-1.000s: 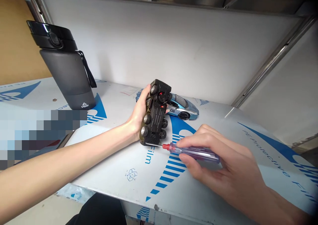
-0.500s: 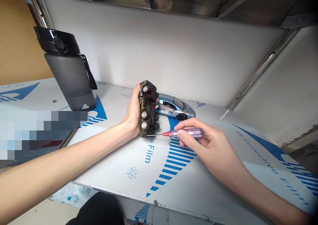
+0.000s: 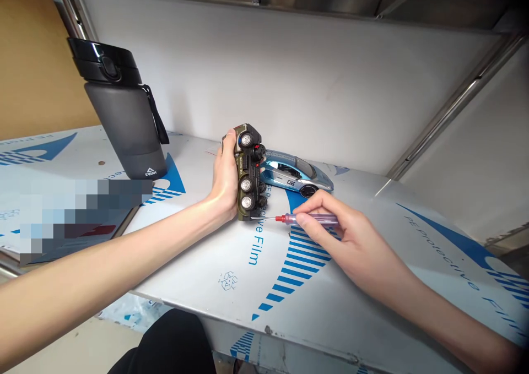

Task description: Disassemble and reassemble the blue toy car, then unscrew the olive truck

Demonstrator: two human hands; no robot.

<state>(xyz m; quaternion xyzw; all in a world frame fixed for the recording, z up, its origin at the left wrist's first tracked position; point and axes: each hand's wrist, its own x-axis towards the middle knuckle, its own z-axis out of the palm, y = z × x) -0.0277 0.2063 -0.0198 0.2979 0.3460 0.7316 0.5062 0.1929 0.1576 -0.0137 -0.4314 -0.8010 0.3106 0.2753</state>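
My left hand (image 3: 226, 178) is closed round a dark green toy truck (image 3: 248, 170), tilted up on end so that its wheels and black underside face right. A screwdriver (image 3: 316, 219) with a clear purplish handle and a red collar is pinched in my right hand (image 3: 343, 225). Its thin metal shaft points left, and the tip meets the lower end of the truck's underside. Whether a screw sits under the tip is too small to tell. Just behind the truck, a blue and silver toy car (image 3: 295, 173) marked 06 rests on the table, partly covered by the truck.
A dark grey water bottle (image 3: 124, 126) with a black lid stands at the left. Printed protective film covers the metal table (image 3: 198, 275). A blurred-out flat item lies left of my forearm. Overhead runs a metal shelf (image 3: 314, 2), and a white panel (image 3: 268, 65) closes the back.
The view has shifted slightly, so the scene sits a little further right and higher. Both hands keep their grips, with the screwdriver tip still at the truck's lower end.
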